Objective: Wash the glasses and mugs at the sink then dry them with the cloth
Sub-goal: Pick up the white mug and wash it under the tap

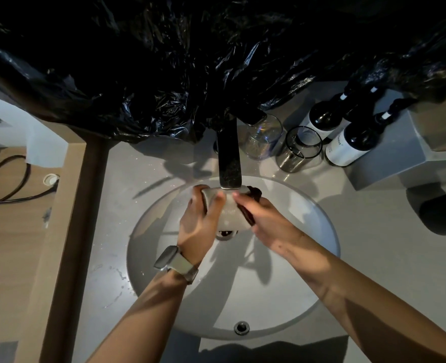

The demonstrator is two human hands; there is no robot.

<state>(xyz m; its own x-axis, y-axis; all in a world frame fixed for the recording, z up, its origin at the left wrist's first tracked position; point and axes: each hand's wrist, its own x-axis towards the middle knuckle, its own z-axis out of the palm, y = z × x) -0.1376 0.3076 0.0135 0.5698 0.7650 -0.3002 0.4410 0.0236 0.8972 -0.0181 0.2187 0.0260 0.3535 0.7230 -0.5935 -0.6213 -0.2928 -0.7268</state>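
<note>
A pale grey mug (229, 212) with a dark rim lies on its side over the round white sink (319, 224), right under the black faucet spout (229, 163). My left hand (199, 218) grips its base end. My right hand (264, 218) holds the dark rim end, fingers across the mug's body. Behind the faucet stand a clear glass (264, 137) and a dark-rimmed glass (299, 150) on the counter. I cannot tell whether water is running. No cloth is visible.
Two dark bottles with white labels (347, 145) stand at the back right beside a grey block (400, 158). Black plastic sheeting (190, 61) hangs over the back. A wooden ledge (67, 231) and a cable (4, 179) lie to the left. Water drops dot the counter.
</note>
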